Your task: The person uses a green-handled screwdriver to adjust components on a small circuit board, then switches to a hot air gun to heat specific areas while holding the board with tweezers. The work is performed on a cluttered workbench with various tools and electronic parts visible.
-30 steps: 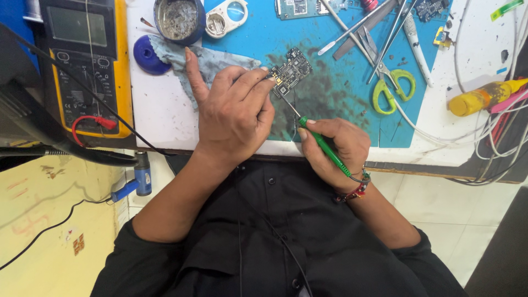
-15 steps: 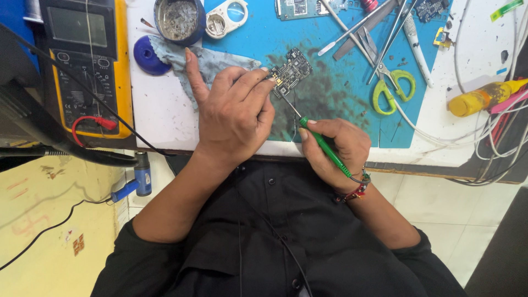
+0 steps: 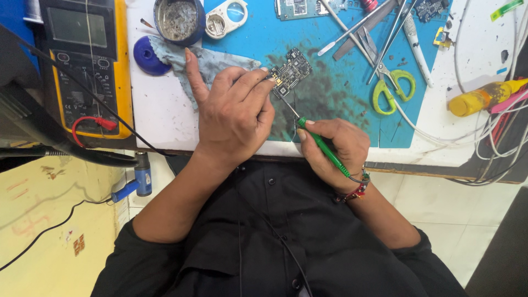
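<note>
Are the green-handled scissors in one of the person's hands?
No, the scissors lie on the blue mat, beyond the right hand holding a green tool.

The work mat (image 3: pixel 330 49) is bright blue, smudged with a wide dark sooty stain at its middle, and lies on a white tabletop (image 3: pixel 159 110). The small circuit board (image 3: pixel 290 71) is black with pale metallic specks. The tool (image 3: pixel 322 148) has a green handle and a silvery tip. The scissors (image 3: pixel 391 88) have lime-green loops and steel-grey blades. The multimeter (image 3: pixel 91 60) is dark grey inside a yellow casing, with a red plug (image 3: pixel 104 123). The cloth (image 3: pixel 214 63) is grey-blue, the bottle (image 3: pixel 481 98) yellow and grimy, the shirt (image 3: pixel 275 242) black.
</note>
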